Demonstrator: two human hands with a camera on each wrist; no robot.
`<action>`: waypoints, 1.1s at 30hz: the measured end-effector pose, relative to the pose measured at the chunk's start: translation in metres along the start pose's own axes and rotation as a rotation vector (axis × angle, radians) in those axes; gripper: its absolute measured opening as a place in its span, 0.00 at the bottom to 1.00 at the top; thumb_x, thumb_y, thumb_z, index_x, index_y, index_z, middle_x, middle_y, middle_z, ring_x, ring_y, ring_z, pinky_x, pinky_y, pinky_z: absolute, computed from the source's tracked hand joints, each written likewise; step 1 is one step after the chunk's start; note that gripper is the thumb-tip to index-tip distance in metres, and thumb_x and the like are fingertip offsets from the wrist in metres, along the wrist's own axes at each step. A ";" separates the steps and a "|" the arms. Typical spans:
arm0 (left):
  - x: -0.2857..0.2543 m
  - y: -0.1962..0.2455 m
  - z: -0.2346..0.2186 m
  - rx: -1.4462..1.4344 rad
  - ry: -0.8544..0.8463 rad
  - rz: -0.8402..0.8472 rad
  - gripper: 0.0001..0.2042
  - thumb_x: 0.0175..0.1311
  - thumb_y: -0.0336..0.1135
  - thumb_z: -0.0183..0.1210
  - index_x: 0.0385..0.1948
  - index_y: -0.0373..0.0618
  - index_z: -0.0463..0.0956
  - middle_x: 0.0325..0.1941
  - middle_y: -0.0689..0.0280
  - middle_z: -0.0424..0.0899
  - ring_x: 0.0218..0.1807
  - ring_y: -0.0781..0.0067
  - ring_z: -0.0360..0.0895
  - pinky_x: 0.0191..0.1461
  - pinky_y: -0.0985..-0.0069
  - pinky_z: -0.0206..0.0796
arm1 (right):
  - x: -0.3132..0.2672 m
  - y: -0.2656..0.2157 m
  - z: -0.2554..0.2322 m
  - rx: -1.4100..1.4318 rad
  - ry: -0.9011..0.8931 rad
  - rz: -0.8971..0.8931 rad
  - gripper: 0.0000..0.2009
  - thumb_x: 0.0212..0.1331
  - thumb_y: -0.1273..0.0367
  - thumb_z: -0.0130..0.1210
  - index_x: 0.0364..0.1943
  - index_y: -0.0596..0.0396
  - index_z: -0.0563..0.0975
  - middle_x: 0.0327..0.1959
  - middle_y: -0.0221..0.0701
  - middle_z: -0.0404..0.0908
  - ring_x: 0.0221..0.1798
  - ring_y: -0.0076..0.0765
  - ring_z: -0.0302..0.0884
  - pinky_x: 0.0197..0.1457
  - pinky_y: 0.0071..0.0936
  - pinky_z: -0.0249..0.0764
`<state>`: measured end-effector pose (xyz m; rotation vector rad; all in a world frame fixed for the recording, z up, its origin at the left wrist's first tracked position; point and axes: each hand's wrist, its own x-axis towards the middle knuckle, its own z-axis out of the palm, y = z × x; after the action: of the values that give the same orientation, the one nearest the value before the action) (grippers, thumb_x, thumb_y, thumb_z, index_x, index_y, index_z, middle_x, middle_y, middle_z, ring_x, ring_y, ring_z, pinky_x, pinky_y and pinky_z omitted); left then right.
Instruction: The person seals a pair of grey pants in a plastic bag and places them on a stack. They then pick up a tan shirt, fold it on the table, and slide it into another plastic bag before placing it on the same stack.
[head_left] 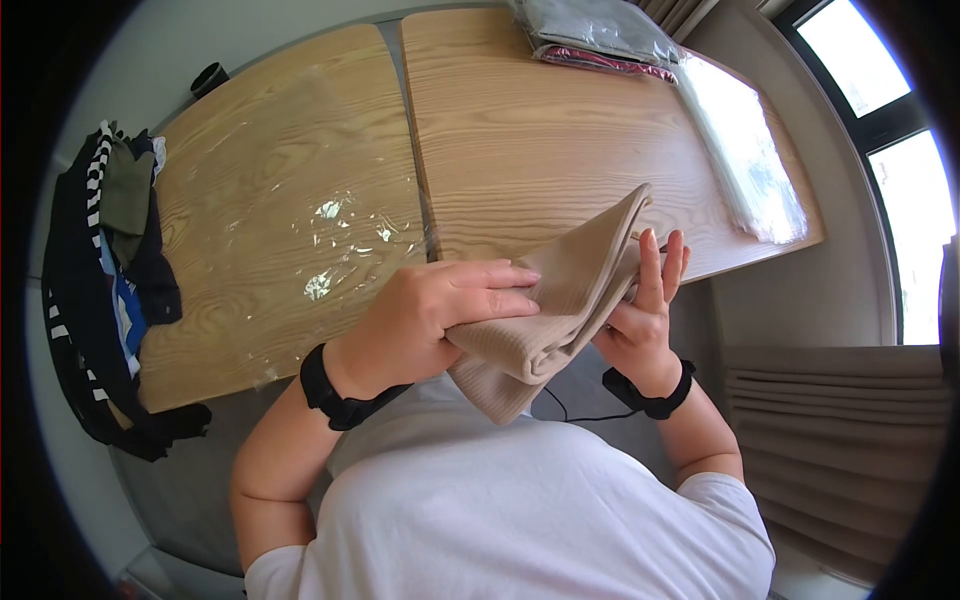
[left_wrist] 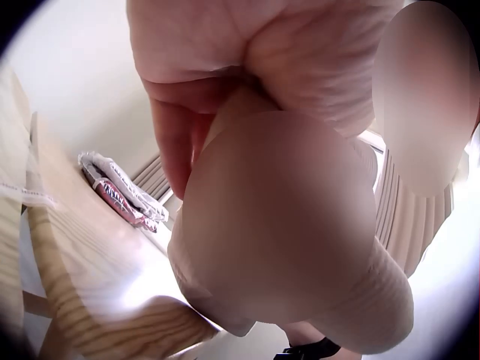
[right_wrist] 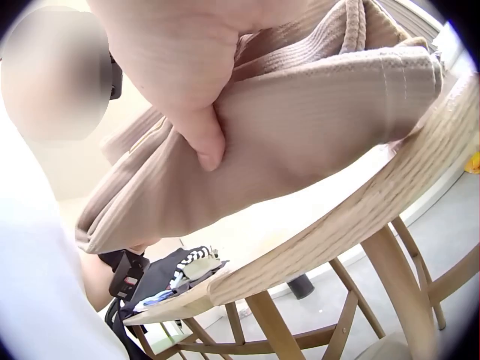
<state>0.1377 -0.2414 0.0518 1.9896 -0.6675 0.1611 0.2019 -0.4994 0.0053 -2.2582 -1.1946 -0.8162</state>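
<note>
A folded beige ribbed garment (head_left: 560, 290) is held up in front of the person's chest, over the near table edge. The left hand (head_left: 425, 310) grips its left side, with fingers laid over the upper face. On the other side the right hand (head_left: 642, 325) holds it, two fingers pointing up past the fabric. From the right wrist, the thumb (right_wrist: 206, 150) presses against the garment (right_wrist: 285, 142), whose hem shows a stitched seam. Seen from the left wrist, the palm and fingers (left_wrist: 172, 142) wrap the upper end of the folded bundle.
A clear plastic bag (head_left: 330, 230) lies flat on the left table. Dark, striped and olive clothes (head_left: 125, 230) hang over its left edge. Bagged garments (head_left: 600, 35) sit at the back; a stack of clear bags (head_left: 745, 150) lies at the right. A gap divides the two tabletops.
</note>
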 end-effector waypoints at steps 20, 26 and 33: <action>-0.183 -0.001 -0.085 0.687 -0.262 -0.712 0.32 0.54 0.54 0.60 0.62 0.58 0.66 0.72 0.51 0.51 0.73 0.50 0.46 0.71 0.56 0.44 | 0.072 -0.020 0.015 0.415 -0.089 0.422 0.15 0.37 0.84 0.57 0.36 0.61 0.80 0.45 0.38 0.74 0.45 0.41 0.74 0.47 0.26 0.70; -0.167 -0.027 -0.082 0.819 -0.123 -0.659 0.32 0.60 0.49 0.56 0.64 0.43 0.60 0.71 0.52 0.55 0.69 0.53 0.54 0.67 0.61 0.53 | 0.088 -0.035 0.014 0.583 -0.090 0.655 0.14 0.39 0.81 0.61 0.36 0.65 0.78 0.41 0.36 0.74 0.43 0.34 0.73 0.48 0.23 0.67; -0.138 -0.038 -0.096 0.785 0.246 -0.566 0.34 0.49 0.16 0.49 0.64 0.33 0.54 0.66 0.50 0.60 0.62 0.50 0.60 0.65 0.65 0.57 | 0.098 -0.073 0.025 0.702 -0.512 0.405 0.15 0.42 0.73 0.67 0.37 0.64 0.79 0.37 0.38 0.73 0.38 0.40 0.73 0.41 0.28 0.69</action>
<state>0.0579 -0.0930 0.0172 2.7582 0.1815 0.3520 0.1909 -0.3893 0.0633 -2.0157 -0.9517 0.3241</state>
